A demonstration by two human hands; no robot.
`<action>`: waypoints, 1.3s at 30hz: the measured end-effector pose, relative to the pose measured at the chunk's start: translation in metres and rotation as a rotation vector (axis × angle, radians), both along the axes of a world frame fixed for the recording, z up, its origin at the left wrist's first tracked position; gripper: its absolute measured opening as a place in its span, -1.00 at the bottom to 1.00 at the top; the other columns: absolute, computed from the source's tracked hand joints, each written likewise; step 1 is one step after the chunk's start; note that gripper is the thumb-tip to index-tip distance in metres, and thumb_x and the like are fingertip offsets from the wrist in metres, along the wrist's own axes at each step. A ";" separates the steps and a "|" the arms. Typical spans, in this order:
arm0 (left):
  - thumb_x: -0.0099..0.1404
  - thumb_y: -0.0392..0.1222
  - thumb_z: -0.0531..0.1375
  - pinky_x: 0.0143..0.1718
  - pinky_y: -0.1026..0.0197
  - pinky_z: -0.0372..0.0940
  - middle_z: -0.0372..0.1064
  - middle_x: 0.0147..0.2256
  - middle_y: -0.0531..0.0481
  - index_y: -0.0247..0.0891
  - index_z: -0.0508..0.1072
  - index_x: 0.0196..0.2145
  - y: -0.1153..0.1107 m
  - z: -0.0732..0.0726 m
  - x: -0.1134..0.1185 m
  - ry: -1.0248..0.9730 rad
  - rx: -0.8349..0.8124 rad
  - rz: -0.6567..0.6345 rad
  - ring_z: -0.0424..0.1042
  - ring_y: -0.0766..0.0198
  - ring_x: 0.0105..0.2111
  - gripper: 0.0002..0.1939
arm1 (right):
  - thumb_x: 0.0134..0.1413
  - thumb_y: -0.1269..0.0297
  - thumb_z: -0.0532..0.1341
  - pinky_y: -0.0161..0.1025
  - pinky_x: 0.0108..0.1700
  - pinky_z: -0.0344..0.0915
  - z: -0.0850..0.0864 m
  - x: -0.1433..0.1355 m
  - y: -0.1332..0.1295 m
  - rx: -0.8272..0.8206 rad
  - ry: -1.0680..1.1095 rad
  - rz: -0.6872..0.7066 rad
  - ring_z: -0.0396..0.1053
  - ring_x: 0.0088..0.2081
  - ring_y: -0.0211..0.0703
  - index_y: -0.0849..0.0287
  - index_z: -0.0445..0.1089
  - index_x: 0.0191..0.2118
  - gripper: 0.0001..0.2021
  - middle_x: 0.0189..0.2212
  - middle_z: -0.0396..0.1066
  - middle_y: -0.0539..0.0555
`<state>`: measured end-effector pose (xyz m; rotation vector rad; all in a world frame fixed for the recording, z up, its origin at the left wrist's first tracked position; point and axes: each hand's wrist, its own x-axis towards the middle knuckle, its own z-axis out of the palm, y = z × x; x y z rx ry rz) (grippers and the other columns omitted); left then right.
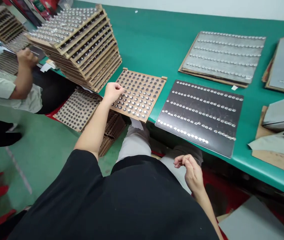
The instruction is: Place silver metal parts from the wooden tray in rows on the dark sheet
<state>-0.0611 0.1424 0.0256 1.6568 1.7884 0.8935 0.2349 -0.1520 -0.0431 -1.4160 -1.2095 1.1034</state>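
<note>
My left hand (pixel 113 93) is over the left side of a brown board (pixel 154 80) that carries rows of small round pieces. Its fingers are pinched together, and anything between them is too small to make out. Shiny silver discs (pixel 139 108) sit on the pieces in the nearer rows; farther back the pieces look dark. To the right lies a black sheet (pixel 197 106) with several rows of small silver discs (pixel 185 134). My right hand (pixel 191 171) is above my lap, below that sheet's front edge, with curled fingers meeting the thumb. What it holds, if anything, is hidden.
A tall leaning stack of loaded boards (pixel 92 53) stands at the left. Another loaded board (pixel 77 108) lies lower, beside the table. A grey sheet (pixel 227 56) with disc rows lies behind the black one. At far left, a co-worker's hand (pixel 27 58) is near more stacks.
</note>
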 end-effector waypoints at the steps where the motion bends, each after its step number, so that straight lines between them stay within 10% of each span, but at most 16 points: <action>1: 0.05 -0.44 0.22 -0.31 0.23 0.18 0.25 -0.61 0.05 -0.31 0.33 -0.66 0.005 -0.002 -0.003 0.027 -0.003 -0.005 0.21 0.35 -0.49 -0.79 | 0.31 0.12 0.01 -0.30 -0.47 0.39 0.000 -0.001 0.000 -0.004 -0.006 -0.010 0.38 -0.54 -0.26 0.11 0.21 -0.49 -0.66 -0.52 0.44 0.03; 14: 0.03 -0.42 0.26 -0.21 0.15 0.14 0.24 -0.56 0.02 -0.26 0.33 -0.64 0.022 -0.007 0.043 0.055 0.096 -0.099 0.20 0.26 -0.40 -0.79 | 0.24 0.06 0.12 -0.28 -0.56 0.30 0.019 0.012 0.008 0.208 -0.258 -0.002 0.37 -0.63 -0.24 0.13 0.36 -0.63 -0.55 -0.65 0.43 0.03; 23: 0.04 -0.19 0.31 -0.40 0.26 0.24 0.43 -0.46 0.01 -0.25 0.53 -0.48 -0.099 -0.004 0.100 -0.271 0.138 -0.470 0.34 0.32 -0.45 -0.91 | -0.08 0.10 0.38 -0.25 -0.40 0.37 0.031 0.054 0.039 0.212 -0.527 -0.541 0.38 -0.51 -0.25 0.12 0.48 -0.46 -0.79 -0.55 0.47 -0.02; 30: 0.10 -0.20 0.31 -0.45 0.27 0.21 0.39 -0.55 0.00 -0.27 0.49 -0.59 -0.160 -0.008 0.136 -0.407 -0.081 -0.706 0.31 0.35 -0.51 -0.83 | -0.06 0.35 0.33 -0.26 -0.42 0.20 0.028 0.056 0.059 0.141 -0.697 -0.534 0.26 -0.52 -0.30 0.13 0.46 -0.53 -0.90 -0.54 0.42 -0.03; 39: 0.03 -0.14 0.36 -0.49 0.32 0.16 0.35 -0.47 0.03 -0.30 0.51 -0.46 -0.185 -0.012 0.169 -0.823 -0.607 -0.647 0.23 0.44 -0.54 -0.81 | -0.01 0.31 0.29 -0.24 -0.45 0.35 0.042 0.019 0.037 0.451 -0.172 -0.421 0.39 -0.47 -0.25 0.06 0.51 -0.43 -0.95 -0.49 0.49 -0.01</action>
